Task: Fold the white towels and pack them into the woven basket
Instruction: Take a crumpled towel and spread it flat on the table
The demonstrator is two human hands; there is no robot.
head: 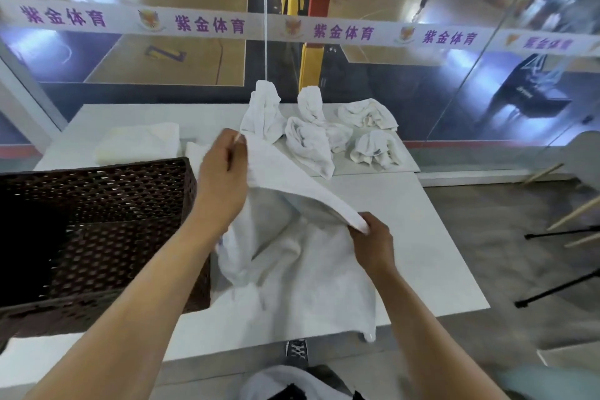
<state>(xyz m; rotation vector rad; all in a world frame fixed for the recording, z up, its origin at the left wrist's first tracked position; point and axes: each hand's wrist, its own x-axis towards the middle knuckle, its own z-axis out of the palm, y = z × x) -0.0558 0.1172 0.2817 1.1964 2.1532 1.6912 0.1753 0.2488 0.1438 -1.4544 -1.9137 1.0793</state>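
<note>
Just right of the dark brown woven basket (130, 185), a white terry towel (292, 256) lies half-lifted on the white tabletop (438, 253). The left hand (224, 169) pinches one corner, raised near the basket's far right corner. The right hand (373, 243) pinches the other end of that edge, further right of the basket, and the rest sags onto the table. This fold looks barely begun. One flat, folded white towel (139, 143) rests just beyond the basket, while several crumpled white towels (324, 133) wait beyond it and to the right (none folded). No white shows inside the basket, so packing appears not yet started.
</note>
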